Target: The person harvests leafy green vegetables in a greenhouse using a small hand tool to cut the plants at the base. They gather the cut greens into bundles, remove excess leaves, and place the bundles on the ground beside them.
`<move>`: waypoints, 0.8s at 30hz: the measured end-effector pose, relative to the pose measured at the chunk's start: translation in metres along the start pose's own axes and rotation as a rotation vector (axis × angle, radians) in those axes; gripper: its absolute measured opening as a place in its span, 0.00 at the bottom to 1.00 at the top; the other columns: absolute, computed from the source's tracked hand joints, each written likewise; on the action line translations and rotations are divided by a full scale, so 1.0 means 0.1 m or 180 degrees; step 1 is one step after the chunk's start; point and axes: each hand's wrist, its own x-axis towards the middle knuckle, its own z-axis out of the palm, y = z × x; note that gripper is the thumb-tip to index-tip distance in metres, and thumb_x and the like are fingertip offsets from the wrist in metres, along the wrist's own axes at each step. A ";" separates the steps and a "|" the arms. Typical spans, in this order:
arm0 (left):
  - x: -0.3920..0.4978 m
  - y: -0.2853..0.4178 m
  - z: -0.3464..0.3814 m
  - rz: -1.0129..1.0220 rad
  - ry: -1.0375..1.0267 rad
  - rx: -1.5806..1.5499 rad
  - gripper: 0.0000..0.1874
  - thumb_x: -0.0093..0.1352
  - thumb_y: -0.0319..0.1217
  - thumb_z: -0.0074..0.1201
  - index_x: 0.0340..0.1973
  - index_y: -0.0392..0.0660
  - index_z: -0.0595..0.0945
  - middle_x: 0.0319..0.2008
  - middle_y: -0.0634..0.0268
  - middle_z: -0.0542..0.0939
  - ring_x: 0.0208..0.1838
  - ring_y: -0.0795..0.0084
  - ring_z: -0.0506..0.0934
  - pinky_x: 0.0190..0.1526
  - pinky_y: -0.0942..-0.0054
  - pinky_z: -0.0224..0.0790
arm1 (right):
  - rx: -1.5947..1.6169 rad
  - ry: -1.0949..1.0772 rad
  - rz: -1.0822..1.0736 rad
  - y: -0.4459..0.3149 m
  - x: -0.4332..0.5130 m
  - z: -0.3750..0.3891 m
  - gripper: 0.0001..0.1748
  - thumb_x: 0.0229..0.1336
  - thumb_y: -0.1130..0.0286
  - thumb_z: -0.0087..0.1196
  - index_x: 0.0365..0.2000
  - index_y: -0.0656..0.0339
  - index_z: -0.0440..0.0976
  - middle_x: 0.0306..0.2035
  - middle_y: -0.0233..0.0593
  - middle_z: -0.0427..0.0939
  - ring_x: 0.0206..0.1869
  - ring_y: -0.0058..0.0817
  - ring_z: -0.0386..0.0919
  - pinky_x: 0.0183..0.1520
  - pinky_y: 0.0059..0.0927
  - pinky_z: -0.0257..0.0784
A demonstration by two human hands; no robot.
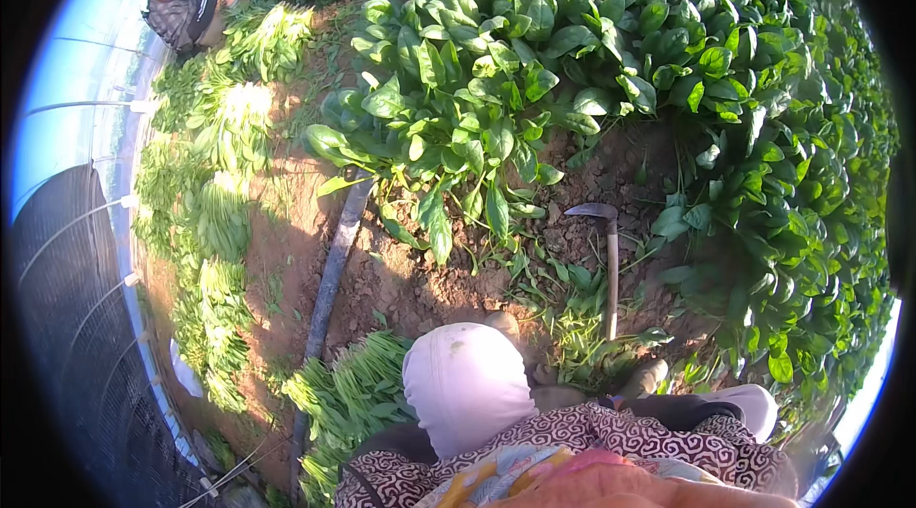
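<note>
Neither of my hands is in view. Before me, a sickle (612, 272) lies on brown soil, its curved blade at the far end and its wooden handle towards me. Leafy green plants, apparently spinach (465, 100), stand beyond it, some leaning over the soil. Cut leaves and stems (580, 329) lie around the lower handle. At the lower left is a pile of cut greens (365, 379), stems showing. A rounded white cloth covering (465, 379), apparently over a knee, is beside that pile; another white covering (744, 404) shows at the lower right. Patterned clothing (544, 429) fills the bottom.
A dark hose or pipe (333, 279) crosses the soil left of centre. Cut greens (222, 215) lie in a long row farther left, beside the greenhouse's side wall (71, 279). Another person (189, 7) is low down at the upper left. Dense standing plants (801, 186) cover the right.
</note>
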 end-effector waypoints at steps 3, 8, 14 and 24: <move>-0.04 -0.07 -0.05 0.0104 -0.0043 0.0038 0.14 0.72 0.34 0.53 0.46 0.37 0.82 0.36 0.59 0.84 0.37 0.71 0.81 0.44 0.72 0.74 | -0.0261 0.0289 -0.0283 -0.05 -0.02 -0.12 0.27 0.54 0.46 0.51 0.48 0.50 0.79 0.47 0.42 0.82 0.44 0.40 0.81 0.45 0.43 0.72; -0.17 -0.31 -0.14 0.0273 -0.0024 0.0106 0.14 0.72 0.34 0.53 0.46 0.37 0.82 0.36 0.59 0.84 0.37 0.71 0.81 0.43 0.72 0.74 | -0.0740 0.0204 -0.0557 -0.30 0.10 -0.41 0.23 0.54 0.51 0.53 0.45 0.53 0.79 0.43 0.42 0.83 0.40 0.40 0.80 0.41 0.43 0.72; -0.32 -0.52 -0.24 0.0393 -0.0040 0.0266 0.14 0.72 0.34 0.53 0.46 0.37 0.82 0.35 0.60 0.84 0.37 0.71 0.81 0.43 0.72 0.74 | -0.0252 0.0643 -0.0050 -0.42 0.33 -0.30 0.19 0.51 0.56 0.59 0.38 0.59 0.81 0.35 0.42 0.83 0.33 0.35 0.78 0.37 0.37 0.71; -0.64 -0.59 -0.41 0.0727 -0.0161 0.0412 0.14 0.72 0.34 0.53 0.46 0.37 0.82 0.35 0.60 0.84 0.36 0.72 0.81 0.43 0.72 0.74 | 0.0402 0.1383 0.0578 -0.98 -0.30 -0.15 0.36 0.53 0.35 0.52 0.47 0.55 0.81 0.46 0.41 0.82 0.47 0.38 0.80 0.50 0.40 0.73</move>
